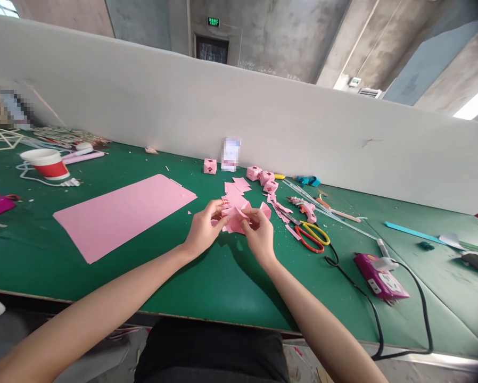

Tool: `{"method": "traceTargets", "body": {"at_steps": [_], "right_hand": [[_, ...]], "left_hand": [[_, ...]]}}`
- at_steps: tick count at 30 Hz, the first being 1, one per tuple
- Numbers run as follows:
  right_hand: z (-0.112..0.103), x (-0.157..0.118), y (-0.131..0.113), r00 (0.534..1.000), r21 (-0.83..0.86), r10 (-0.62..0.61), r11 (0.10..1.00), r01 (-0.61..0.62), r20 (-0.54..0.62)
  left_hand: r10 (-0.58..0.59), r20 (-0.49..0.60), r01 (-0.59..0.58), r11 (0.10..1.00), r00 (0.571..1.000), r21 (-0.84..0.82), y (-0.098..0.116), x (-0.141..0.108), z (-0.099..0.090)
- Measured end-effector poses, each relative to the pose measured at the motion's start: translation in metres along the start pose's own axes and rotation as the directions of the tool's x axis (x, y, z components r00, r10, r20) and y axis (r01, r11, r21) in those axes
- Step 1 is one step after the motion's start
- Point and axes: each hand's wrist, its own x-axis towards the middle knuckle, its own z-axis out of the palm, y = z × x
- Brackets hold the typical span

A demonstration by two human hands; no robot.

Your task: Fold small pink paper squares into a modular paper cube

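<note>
Both hands pinch a folded pink paper piece (pixel 236 214) above the green table. My left hand (pixel 204 227) grips its left side, fingers closed, and my right hand (pixel 260 234) grips its right side between thumb and fingers. Just behind them lie loose pink paper pieces (pixel 239 185). Farther back stand several folded pink paper cubes (pixel 209 166) with diamond-shaped openings. Right of my right hand are pink paper strips (pixel 281 208) and a pair of scissors (pixel 311 238) with red and yellow handles. A large pink paper sheet (pixel 127 218) lies flat to the left.
A pink glue gun (pixel 307 209) lies beyond the scissors. At the right, a purple power strip (pixel 382 279) has a plugged-in black cable hanging over the table edge. A paper cup (pixel 46 163) stands at the left, and a white partition (pixel 143 101) closes off the back.
</note>
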Motion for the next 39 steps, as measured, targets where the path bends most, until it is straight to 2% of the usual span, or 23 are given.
{"method": "traceTargets", "body": {"at_steps": [3, 6, 12, 16, 20, 25, 31, 35, 39], "right_hand": [[0.0018, 0.0006, 0.0042, 0.999, 0.048, 0.036, 0.998, -0.037, 0.040], [0.0025, 0.0005, 0.0072, 0.995, 0.052, 0.096, 0.994, -0.098, 0.031], [0.0003, 0.0008, 0.0052, 0.997, -0.001, 0.062, 0.998, -0.062, 0.047], [0.0006, 0.0003, 0.0021, 0.996, -0.021, 0.079, 0.997, -0.078, 0.035], [0.0016, -0.0005, 0.0015, 0.996, -0.038, 0.094, 0.995, -0.094, 0.009], [0.0020, -0.0014, 0.0039, 0.992, 0.014, 0.127, 0.992, -0.127, 0.016], [0.0024, -0.0019, 0.0027, 0.997, -0.080, 0.081, 0.994, -0.080, 0.007], [0.0040, -0.0012, 0.0032, 0.999, -0.060, 0.053, 0.997, -0.053, 0.008], [0.0050, -0.0002, 0.0071, 0.997, -0.054, 0.081, 0.995, -0.081, 0.000]], "left_hand": [[-0.045, 0.004, 0.045, 0.995, 0.999, -0.094, 0.0015, -0.0010, 0.0015], [-0.102, -0.007, 0.100, 0.984, 0.995, -0.151, 0.0032, -0.0006, 0.0016], [-0.155, -0.051, 0.145, 0.977, 0.987, -0.155, 0.0056, 0.0017, -0.0006], [-0.122, 0.010, 0.123, 0.990, 0.992, -0.068, 0.0057, 0.0003, 0.0005], [-0.067, -0.005, 0.067, 0.998, 0.998, 0.019, 0.0055, -0.0017, 0.0011], [-0.054, -0.043, 0.055, 0.998, 0.998, 0.012, 0.0058, -0.0006, -0.0004], [-0.027, -0.013, 0.028, 0.997, 1.000, 0.065, 0.0044, 0.0007, -0.0005], [-0.066, -0.010, 0.066, 0.998, 0.998, 0.017, 0.0020, 0.0005, 0.0007], [-0.071, 0.000, 0.071, 0.997, 0.997, -0.014, 0.0016, -0.0001, 0.0019]]}}
